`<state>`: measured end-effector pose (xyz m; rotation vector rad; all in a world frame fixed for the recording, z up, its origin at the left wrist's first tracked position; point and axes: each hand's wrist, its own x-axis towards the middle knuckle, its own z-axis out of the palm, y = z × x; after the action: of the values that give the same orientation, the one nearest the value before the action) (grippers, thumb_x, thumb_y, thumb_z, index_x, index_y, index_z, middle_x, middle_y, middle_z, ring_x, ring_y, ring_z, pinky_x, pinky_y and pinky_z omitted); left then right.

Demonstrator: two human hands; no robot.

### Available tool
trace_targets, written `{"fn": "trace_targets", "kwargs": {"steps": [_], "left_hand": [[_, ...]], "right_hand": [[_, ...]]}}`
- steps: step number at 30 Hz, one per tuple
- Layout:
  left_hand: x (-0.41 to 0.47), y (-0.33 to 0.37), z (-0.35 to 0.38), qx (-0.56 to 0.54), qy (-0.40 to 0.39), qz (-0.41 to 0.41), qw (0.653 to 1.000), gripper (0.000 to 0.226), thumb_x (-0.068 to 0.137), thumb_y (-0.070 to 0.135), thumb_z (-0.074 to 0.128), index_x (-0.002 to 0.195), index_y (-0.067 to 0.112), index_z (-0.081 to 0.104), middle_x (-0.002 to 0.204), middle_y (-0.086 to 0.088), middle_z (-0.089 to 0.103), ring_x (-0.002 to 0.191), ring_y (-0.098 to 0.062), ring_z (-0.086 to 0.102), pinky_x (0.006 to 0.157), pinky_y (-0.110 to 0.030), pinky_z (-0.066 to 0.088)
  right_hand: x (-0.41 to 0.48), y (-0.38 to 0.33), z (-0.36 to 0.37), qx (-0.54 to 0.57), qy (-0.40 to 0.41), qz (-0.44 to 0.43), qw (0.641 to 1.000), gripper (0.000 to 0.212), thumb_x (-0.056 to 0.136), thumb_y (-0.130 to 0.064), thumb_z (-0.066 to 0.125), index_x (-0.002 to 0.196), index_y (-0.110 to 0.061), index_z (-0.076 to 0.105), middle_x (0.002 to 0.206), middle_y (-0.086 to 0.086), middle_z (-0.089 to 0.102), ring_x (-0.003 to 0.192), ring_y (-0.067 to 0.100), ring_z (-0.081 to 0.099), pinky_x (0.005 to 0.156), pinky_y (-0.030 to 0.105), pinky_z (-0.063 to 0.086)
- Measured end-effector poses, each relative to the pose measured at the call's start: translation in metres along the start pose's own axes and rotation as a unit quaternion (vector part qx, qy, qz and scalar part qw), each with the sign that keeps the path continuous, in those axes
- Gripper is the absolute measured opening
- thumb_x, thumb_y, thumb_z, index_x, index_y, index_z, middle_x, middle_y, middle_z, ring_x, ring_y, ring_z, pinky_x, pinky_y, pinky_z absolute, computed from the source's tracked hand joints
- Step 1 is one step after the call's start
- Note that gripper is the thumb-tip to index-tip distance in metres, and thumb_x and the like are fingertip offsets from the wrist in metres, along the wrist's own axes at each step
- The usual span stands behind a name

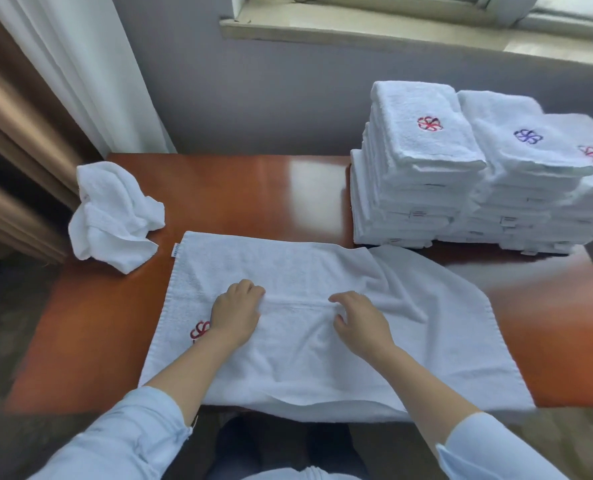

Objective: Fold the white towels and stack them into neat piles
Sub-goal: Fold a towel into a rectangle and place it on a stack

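Beyond both grips, past the far hem of the spread towel [322, 358], a broad strip of bare worktop [236, 188] runs to the grey wall [253, 98]. That strip is bounded by a crumpled towel [115, 216] off to the left of the left hand [236, 315] and by the folded stacks [412, 188] far out beyond the right hand [360, 318]. The crumpled towel sits at the worktop's left rim, next to the curtain [80, 64]. Bare wood also shows outward of each grip, a narrower band on the left and a wider one on the right, below the stacks. Toward the person from the grips, the spread towel's near hem hangs over the worktop's front edge. Its far right corner lies just beside the foot of the stacks.

Both grips are narrow and close together near the cloth's middle. The left hand's fingers are curled and pinch a low ridge of the spread towel. The right hand's forefinger and thumb curve round the same ridge, which runs straight between the two hands.

The spread towel is white terry, lying mostly flat, with soft wrinkles fanning out from the ridge and a looser flap on the right. A red stitched emblem [199, 330] shows just beside the left wrist. The folded stacks are tall, side by side and touching, topped with red and blue emblems.
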<state>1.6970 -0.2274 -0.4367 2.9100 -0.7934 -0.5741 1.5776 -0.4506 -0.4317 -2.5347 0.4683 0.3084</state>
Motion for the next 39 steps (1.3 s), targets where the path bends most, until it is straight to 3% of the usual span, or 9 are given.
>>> {"fn": "trace_targets", "kwargs": {"steps": [4,11,15,18,22,27,30,35,39], "left_hand": [[-0.005,-0.005,0.008,0.007,0.011,-0.024,1.0,0.031,0.097,0.023,0.053,0.128,0.026,0.05,0.128,0.004,0.047,0.118,-0.018,0.045,0.09,-0.028,0.039],[-0.02,-0.017,0.016,0.015,0.024,-0.02,0.999,0.015,0.094,0.021,0.055,0.107,0.027,0.057,0.116,0.007,0.05,0.111,-0.016,0.046,0.087,-0.026,0.032],[-0.022,-0.02,0.011,0.027,0.014,-0.017,0.999,0.02,0.089,0.013,0.054,0.103,0.026,0.057,0.11,0.008,0.055,0.107,-0.017,0.049,0.085,-0.027,0.031],[-0.023,-0.022,0.008,0.024,-0.011,-0.015,1.0,0.028,0.088,0.012,0.053,0.112,0.026,0.053,0.115,0.007,0.057,0.111,-0.019,0.05,0.088,-0.029,0.034],[-0.024,-0.027,0.001,-0.04,-0.065,-0.013,0.997,0.045,0.092,0.034,0.056,0.136,0.03,0.046,0.128,0.003,0.05,0.12,-0.019,0.048,0.098,-0.033,0.04],[-0.024,-0.034,-0.008,-0.005,-0.111,-0.02,0.994,0.023,0.093,0.018,0.052,0.112,0.024,0.062,0.119,0.0,0.055,0.105,-0.025,0.06,0.076,-0.027,0.043],[-0.026,-0.038,-0.016,-0.012,-0.078,-0.054,0.995,0.013,0.094,0.02,0.052,0.101,0.025,0.063,0.111,0.001,0.057,0.096,-0.026,0.061,0.068,-0.026,0.041],[-0.02,-0.036,-0.045,-0.07,0.013,-0.086,0.994,0.015,0.095,0.015,0.04,0.101,0.019,0.053,0.106,-0.003,0.056,0.092,-0.029,0.059,0.068,-0.032,0.04],[-0.016,-0.039,-0.075,-0.133,0.077,-0.098,0.983,0.019,0.09,0.009,0.035,0.095,0.02,0.049,0.086,0.0,0.056,0.082,-0.027,0.056,0.061,-0.032,0.039]], "right_hand": [[0.014,-0.006,0.011,-0.063,-0.005,-0.064,0.996,0.041,0.094,-0.016,0.05,0.134,-0.023,0.056,0.133,-0.006,0.057,0.124,0.019,0.049,0.097,0.031,0.039],[0.021,-0.014,0.026,-0.179,-0.006,-0.066,0.982,0.038,0.087,-0.009,0.047,0.121,-0.024,0.054,0.114,-0.004,0.052,0.102,0.022,0.049,0.084,0.032,0.036],[0.021,-0.013,0.025,-0.198,-0.017,-0.064,0.978,0.032,0.09,-0.011,0.045,0.115,-0.025,0.058,0.106,-0.006,0.06,0.102,0.019,0.052,0.087,0.03,0.036],[0.018,-0.015,0.022,-0.184,-0.015,-0.076,0.98,0.035,0.092,-0.01,0.044,0.118,-0.026,0.061,0.109,-0.006,0.059,0.106,0.019,0.051,0.088,0.029,0.033],[0.013,-0.018,0.017,-0.184,-0.006,-0.08,0.98,0.038,0.093,-0.009,0.043,0.12,-0.025,0.063,0.109,-0.004,0.056,0.104,0.021,0.051,0.087,0.03,0.032],[0.005,-0.025,0.01,-0.233,-0.011,-0.057,0.971,0.034,0.09,-0.006,0.044,0.114,-0.018,0.064,0.107,-0.001,0.053,0.102,0.022,0.05,0.086,0.03,0.038],[0.003,-0.03,0.003,-0.262,-0.008,-0.056,0.964,0.03,0.09,-0.005,0.046,0.111,-0.016,0.064,0.107,0.0,0.052,0.1,0.023,0.05,0.079,0.03,0.038],[0.007,-0.037,-0.02,-0.271,-0.001,-0.007,0.962,0.028,0.091,-0.004,0.044,0.115,-0.017,0.051,0.114,-0.001,0.053,0.107,0.023,0.047,0.066,0.03,0.033],[0.016,-0.05,-0.043,-0.148,0.034,0.062,0.987,0.025,0.092,-0.006,0.037,0.111,-0.019,0.044,0.095,0.0,0.055,0.093,0.025,0.048,0.062,0.033,0.034]]}}
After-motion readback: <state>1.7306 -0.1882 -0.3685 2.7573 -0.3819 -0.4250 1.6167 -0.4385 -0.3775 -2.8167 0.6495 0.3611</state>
